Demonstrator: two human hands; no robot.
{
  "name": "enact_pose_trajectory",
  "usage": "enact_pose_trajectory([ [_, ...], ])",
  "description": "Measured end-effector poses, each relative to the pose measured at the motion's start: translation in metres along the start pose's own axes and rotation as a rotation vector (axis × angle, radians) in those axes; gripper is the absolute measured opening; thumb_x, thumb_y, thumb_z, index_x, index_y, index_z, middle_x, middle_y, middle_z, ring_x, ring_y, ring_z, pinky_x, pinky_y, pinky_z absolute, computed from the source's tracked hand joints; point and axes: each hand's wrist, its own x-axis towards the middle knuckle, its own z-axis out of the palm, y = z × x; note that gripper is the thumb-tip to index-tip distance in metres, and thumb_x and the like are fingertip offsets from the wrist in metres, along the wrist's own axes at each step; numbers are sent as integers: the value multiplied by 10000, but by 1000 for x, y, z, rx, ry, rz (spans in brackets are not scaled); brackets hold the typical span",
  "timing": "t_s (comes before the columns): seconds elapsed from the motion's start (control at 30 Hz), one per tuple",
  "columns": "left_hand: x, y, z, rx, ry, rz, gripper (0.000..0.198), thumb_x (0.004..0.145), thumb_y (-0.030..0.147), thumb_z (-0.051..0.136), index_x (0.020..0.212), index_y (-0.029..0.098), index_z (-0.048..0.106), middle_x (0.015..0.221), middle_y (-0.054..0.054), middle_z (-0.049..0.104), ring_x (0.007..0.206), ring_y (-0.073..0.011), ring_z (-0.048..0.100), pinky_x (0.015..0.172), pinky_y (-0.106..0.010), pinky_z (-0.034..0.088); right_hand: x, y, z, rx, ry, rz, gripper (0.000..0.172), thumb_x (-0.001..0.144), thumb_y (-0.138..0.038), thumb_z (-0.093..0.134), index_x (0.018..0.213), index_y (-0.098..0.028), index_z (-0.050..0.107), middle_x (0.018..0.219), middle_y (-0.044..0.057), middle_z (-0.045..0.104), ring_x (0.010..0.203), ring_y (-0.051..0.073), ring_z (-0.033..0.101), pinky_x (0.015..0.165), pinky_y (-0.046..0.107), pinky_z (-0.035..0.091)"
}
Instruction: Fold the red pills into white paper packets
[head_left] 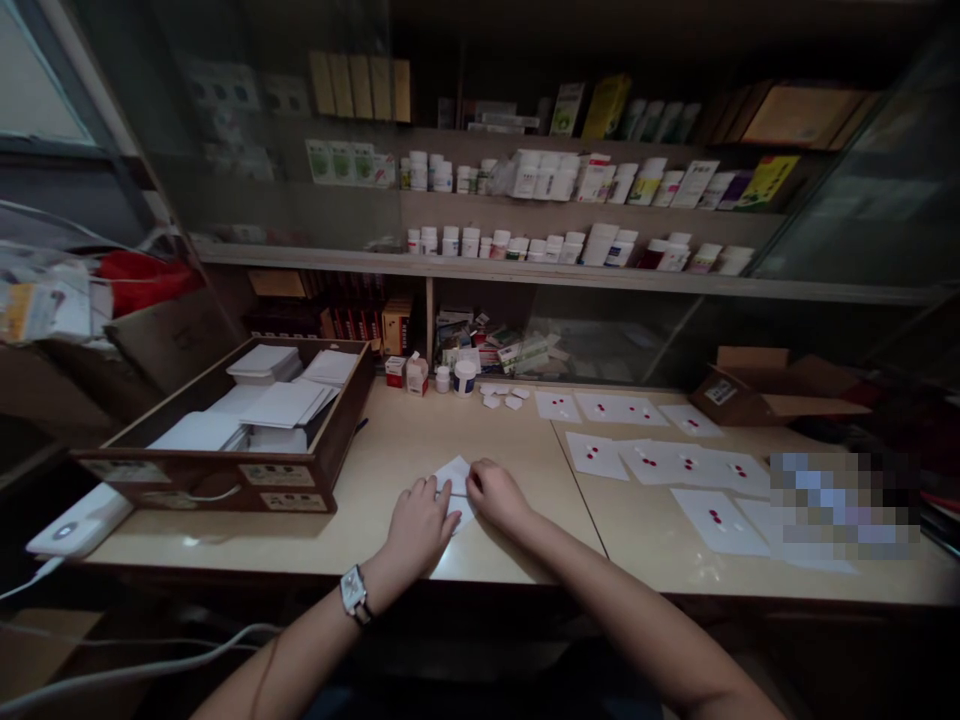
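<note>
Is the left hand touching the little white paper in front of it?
Touching. The head view shows the left hand lying over the white paper, covering part of it.

No wording can be read: labels (277, 474) are seen on the drawer (324, 480) front, on bottles (546, 176) shelved beyond it and on the carton (750, 385) well to its right, all blurred.

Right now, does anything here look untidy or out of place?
Yes: the small boxes low in the cabinet lie jumbled in a heap, which looks odd because the bottles above them stand upright in a row.
</note>
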Motion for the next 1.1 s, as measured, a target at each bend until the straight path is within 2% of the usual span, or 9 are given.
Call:
enact_pose_trajectory([
  [0.23, -1, 3, 4, 21, -6, -25, 449, 905, 355, 436, 1288, 129, 499, 1217, -173, 560, 1060, -302, 522, 828, -420, 447, -6, -1, 7, -68, 45, 1, 169, 875, -177, 457, 966, -152, 597, 925, 90, 641, 770, 178, 572, 665, 262, 361],
  [0.33, -1, 3, 9, 6, 33, -4, 482, 902, 382, 435, 1300, 114, 482, 1343, -182, 482, 1215, -329, 429, 950, -484, 378, -8, 0, 8, -160, 79, -107, 163, 889, -187, 465, 953, -167, 614, 971, 90, 629, 842, 192, 555, 701, 275, 367],
  [0.43, 1, 1, 15, -34, 45, 58, 499, 919, 382, 392, 1299, 67, 469, 1364, -192, 466, 1280, -297, 386, 1067, -501, 252, -7, 1, 8, -259, 50, -258, 151, 880, -180, 497, 856, -159, 645, 930, 94, 637, 885, 210, 537, 750, 300, 365],
  [0.53, 3, 1, 18, -55, 28, 91, 487, 933, 340, 354, 1321, 60, 442, 1329, -196, 503, 1246, -266, 441, 1078, -478, 253, -8, 0, 6, -292, 9, -332, 134, 861, -167, 525, 856, -143, 657, 864, 94, 654, 869, 218, 542, 772, 324, 360],
  [0.7, 2, 2, 22, -16, 36, 84, 512, 931, 379, 353, 1343, 84, 428, 1359, -203, 473, 1271, -293, 420, 1065, -518, 252, -17, 3, -5, -264, -33, -382, 168, 868, -168, 502, 912, -133, 661, 897, 111, 676, 916, 221, 556, 835, 350, 361],
  [0.77, 1, 3, 26, -16, 60, 73, 534, 935, 415, 328, 1328, 73, 447, 1363, -207, 468, 1280, -292, 411, 1071, -508, 250, -24, 9, -10, -247, -40, -403, 217, 884, -203, 484, 1001, -129, 651, 981, 120, 677, 1006, 229, 548, 909, 381, 347],
  [0.87, 0, 4, 33, -11, 88, 46, 594, 927, 458, 311, 1331, 42, 438, 1363, -223, 460, 1284, -304, 407, 1067, -501, 263, -35, 19, -14, -235, -42, -461, 410, 915, -370, 448, 1228, -128, 556, 1233, 159, 588, 1219, 266, 447, 1041, 490, 236],
  [0.97, -1, 7, 39, 27, 85, 14, 636, 910, 464, 335, 1346, 8, 413, 1384, -246, 419, 1302, -331, 379, 1066, -499, 266, -43, 26, -12, -242, -93, -470, 575, 930, -500, 353, 1356, -122, 435, 1371, 181, 466, 1324, 281, 339, 1079, 557, 144],
  [1.1, -5, 10, 42, 38, 51, -17, 689, 897, 488, 337, 1363, -19, 379, 1404, -262, 377, 1324, -344, 337, 1068, -497, 264, -50, 30, -9, -260, -147, -446, 684, 922, -567, 289, 1411, -91, 338, 1427, 204, 372, 1371, 292, 255, 1086, 599, 85],
])
